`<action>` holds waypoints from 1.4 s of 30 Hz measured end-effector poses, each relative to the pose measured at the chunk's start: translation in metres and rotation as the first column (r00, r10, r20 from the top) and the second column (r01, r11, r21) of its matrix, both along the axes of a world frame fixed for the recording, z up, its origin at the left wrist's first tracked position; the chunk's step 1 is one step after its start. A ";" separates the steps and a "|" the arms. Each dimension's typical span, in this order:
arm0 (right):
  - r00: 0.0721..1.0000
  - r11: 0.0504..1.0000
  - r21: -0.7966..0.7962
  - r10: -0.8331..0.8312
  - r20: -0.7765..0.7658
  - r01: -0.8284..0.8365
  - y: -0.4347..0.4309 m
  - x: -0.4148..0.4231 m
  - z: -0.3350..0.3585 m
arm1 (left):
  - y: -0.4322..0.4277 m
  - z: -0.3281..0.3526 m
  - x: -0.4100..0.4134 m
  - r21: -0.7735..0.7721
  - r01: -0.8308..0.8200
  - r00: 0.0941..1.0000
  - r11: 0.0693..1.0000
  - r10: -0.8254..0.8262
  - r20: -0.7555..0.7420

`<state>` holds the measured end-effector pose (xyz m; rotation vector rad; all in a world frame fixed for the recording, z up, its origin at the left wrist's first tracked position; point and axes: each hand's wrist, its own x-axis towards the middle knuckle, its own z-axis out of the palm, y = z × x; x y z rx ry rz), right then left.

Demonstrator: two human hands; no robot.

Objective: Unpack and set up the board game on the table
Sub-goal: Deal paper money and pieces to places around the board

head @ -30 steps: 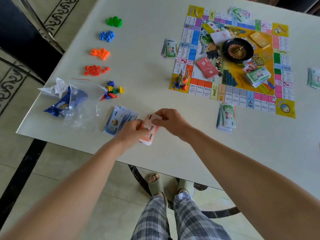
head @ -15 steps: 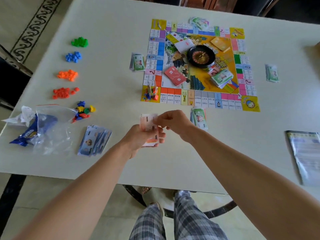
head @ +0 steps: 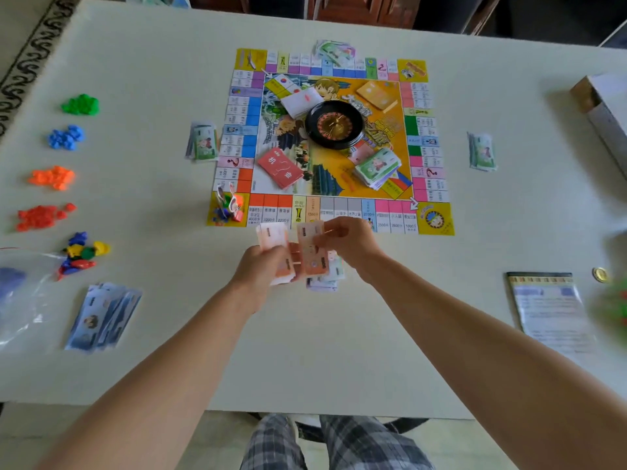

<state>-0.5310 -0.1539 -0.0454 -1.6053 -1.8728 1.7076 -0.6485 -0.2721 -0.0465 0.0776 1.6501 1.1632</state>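
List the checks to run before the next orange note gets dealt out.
1. Left hand grips the orange stack: ok.
2. Right hand pinches an orange note, held to the right of the stack: ok.
3. Only one note in that pinch: cannot tell.
4. Near pile lies on the table under the hands, ready to receive: ok.
5. Left pile, right pile and far pile lie at the left, right and far sides of the board: ok.
6. Orange notes already in those piles: cannot tell.
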 end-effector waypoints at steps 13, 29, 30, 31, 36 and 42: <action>0.974 0.942 0.280 0.139 0.182 -0.187 0.023 0.020 -0.036 | 0.052 -0.014 0.020 -0.072 -0.040 0.969 0.997 0.021 -0.245; 0.959 0.988 0.018 -0.147 -0.243 0.156 0.205 0.114 -0.001 | 0.255 0.018 0.112 0.044 0.145 0.989 0.988 -0.145 0.002; 0.962 0.985 0.029 -0.162 -0.222 0.173 0.219 0.121 0.000 | 0.271 0.015 0.117 0.054 0.142 0.990 0.988 -0.143 0.004; 0.963 0.980 0.043 -0.180 -0.202 0.193 0.235 0.127 0.000 | 0.285 0.017 0.123 0.049 0.159 0.987 0.986 -0.159 -0.006; 0.939 0.916 0.213 -0.341 -0.038 0.341 0.301 0.152 -0.017 | 0.336 0.006 0.139 0.045 0.184 0.983 0.982 -0.182 -0.032; 0.873 0.894 0.340 -0.394 0.286 0.293 0.347 0.173 -0.042 | 0.368 -0.006 0.144 0.039 0.290 0.957 0.956 -0.289 -0.024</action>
